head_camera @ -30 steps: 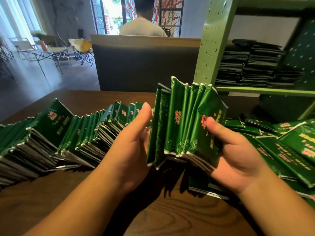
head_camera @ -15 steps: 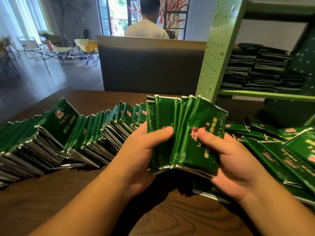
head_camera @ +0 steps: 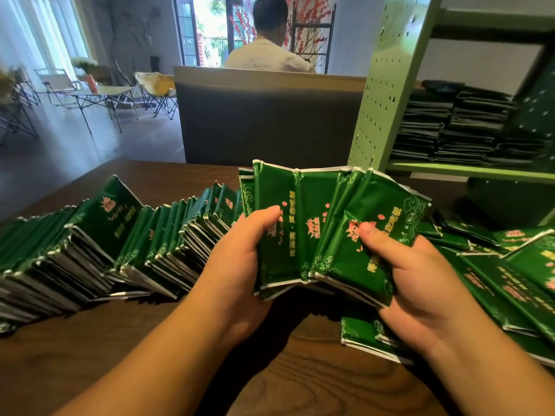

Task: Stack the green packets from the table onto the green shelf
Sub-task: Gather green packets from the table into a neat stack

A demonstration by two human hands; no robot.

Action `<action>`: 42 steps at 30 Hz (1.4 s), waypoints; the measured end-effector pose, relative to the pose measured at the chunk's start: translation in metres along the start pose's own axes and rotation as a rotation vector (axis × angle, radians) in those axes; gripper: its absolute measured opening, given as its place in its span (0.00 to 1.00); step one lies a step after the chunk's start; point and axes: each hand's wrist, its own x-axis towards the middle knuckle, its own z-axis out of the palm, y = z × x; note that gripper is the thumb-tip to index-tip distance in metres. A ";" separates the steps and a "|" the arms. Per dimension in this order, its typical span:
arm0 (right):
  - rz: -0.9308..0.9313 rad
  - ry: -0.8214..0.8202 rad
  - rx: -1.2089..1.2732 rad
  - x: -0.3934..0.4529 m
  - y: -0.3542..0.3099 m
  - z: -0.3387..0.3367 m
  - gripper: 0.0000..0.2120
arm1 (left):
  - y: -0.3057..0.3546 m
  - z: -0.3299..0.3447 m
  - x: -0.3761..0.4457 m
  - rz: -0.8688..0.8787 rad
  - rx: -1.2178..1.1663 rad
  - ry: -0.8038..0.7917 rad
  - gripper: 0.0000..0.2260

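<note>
Green packets (head_camera: 324,235), a fanned bunch, sit above the wooden counter (head_camera: 300,385); I see my left hand (head_camera: 240,265) and right hand (head_camera: 420,283) gripping them, fingers curled round either side. The green shelf (head_camera: 468,173) stands ahead right, stacked.

Dark wood table (head_camera: 168,364): long leaning row of green packets (head_camera: 99,247) at left, loose heap of packets (head_camera: 507,283) at right (overlapping, flat). Green shelf (head_camera: 468,173) carries dark stacked packets (head_camera: 456,127).

Yellow characters on green packets (head_camera: 312,229), too blurred to read
</note>
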 end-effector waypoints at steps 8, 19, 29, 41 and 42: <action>-0.128 0.106 0.004 -0.011 -0.001 0.013 0.50 | -0.015 -0.006 -0.012 0.423 0.339 -0.030 0.10; 0.010 -0.245 0.035 -0.013 0.001 0.002 0.21 | -0.022 -0.012 -0.007 0.412 0.357 -0.079 0.11; 0.098 -0.348 0.217 -0.007 -0.005 0.003 0.34 | -0.015 -0.011 -0.011 0.191 0.131 -0.109 0.14; 0.039 -0.183 0.032 -0.008 -0.002 0.006 0.25 | -0.018 -0.012 -0.009 0.048 -0.036 -0.193 0.20; 0.032 -0.166 0.009 -0.008 0.000 0.005 0.25 | -0.019 -0.013 -0.008 0.044 -0.036 -0.206 0.20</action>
